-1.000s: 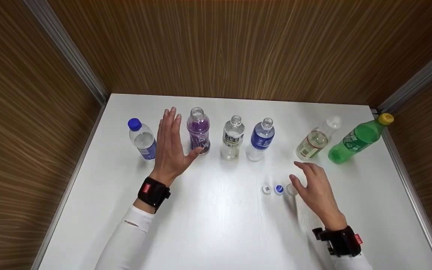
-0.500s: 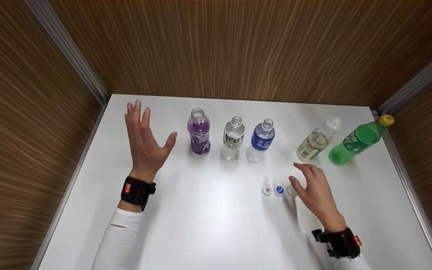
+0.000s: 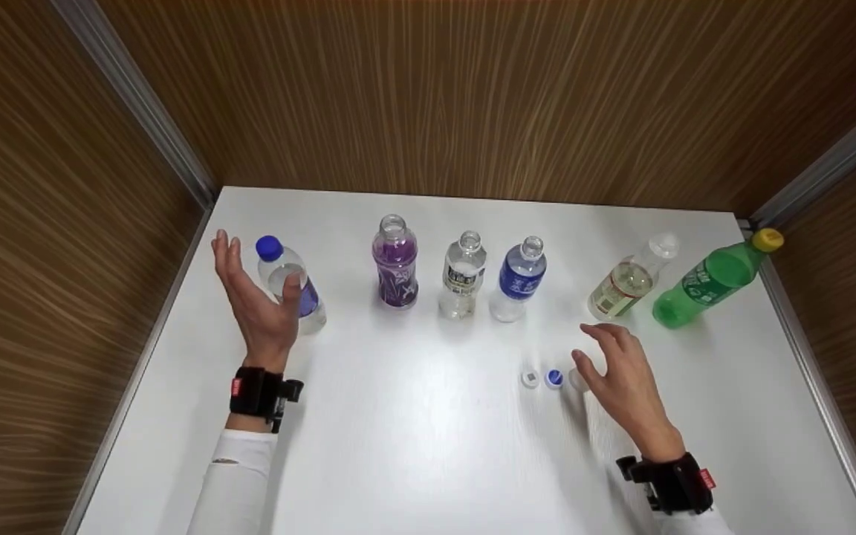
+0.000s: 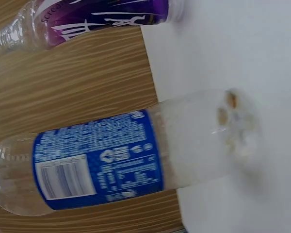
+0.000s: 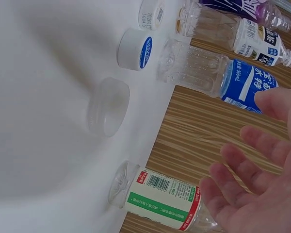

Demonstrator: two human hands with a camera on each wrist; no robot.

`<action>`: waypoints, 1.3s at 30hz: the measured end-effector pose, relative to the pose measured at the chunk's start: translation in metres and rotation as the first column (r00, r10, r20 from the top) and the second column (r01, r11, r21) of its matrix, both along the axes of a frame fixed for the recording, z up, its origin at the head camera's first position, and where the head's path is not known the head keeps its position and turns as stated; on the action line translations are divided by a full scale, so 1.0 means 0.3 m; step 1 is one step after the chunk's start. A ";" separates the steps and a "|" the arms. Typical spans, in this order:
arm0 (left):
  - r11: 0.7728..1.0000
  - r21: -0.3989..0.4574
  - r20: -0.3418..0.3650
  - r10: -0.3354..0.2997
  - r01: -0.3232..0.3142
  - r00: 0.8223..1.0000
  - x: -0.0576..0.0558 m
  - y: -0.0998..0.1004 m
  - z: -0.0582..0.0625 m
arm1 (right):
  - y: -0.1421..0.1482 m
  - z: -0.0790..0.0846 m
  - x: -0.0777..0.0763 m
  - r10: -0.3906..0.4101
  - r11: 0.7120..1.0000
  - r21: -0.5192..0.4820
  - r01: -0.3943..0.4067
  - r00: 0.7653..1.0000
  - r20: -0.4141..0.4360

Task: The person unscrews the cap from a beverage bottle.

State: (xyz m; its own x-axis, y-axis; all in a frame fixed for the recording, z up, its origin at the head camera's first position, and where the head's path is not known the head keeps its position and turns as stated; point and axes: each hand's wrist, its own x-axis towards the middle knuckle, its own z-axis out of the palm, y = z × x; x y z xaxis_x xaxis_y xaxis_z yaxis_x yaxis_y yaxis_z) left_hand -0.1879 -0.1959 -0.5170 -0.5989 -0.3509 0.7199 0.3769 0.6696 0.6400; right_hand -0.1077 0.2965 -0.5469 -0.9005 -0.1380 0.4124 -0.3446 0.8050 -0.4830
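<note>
Blue-capped, the clear bottle [image 3: 281, 265] stands just past the left hand [image 3: 261, 319], at about 1 o'clock from it; its upright long axis slants toward 11 o'clock in the head view. That hand grips nothing, thumb spread; whether it touches the bottle I cannot tell. The right hand [image 3: 625, 386], relaxed, unladen, near the translucent cap [image 5: 109, 108], is farther: the bottle lies toward its 9-to-10 o'clock.

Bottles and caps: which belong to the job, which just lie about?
Likely job:
blue-capped bottle, near the left hand
frosted cap, near the right hand
blue cap
white cap
purple bottle
white-labelled bottle
open blue-labelled bottle

Perhaps idle:
cream-labelled bottle
green bottle
</note>
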 end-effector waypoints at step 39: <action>0.888 0.459 0.373 -0.157 -0.035 0.914 -0.048 0.031 -0.232 | -0.018 -0.015 0.018 0.019 1.000 -0.016 -0.020 0.999 -0.037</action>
State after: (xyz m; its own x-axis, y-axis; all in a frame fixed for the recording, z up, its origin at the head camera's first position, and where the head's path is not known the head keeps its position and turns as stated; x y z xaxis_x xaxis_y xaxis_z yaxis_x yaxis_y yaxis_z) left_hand -0.2022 -0.1867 -0.5868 -0.8256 -0.5291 0.1959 0.0628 0.2589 0.9639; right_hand -0.1025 0.2911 -0.5513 -0.8820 -0.1481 0.4475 -0.3778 0.7898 -0.4832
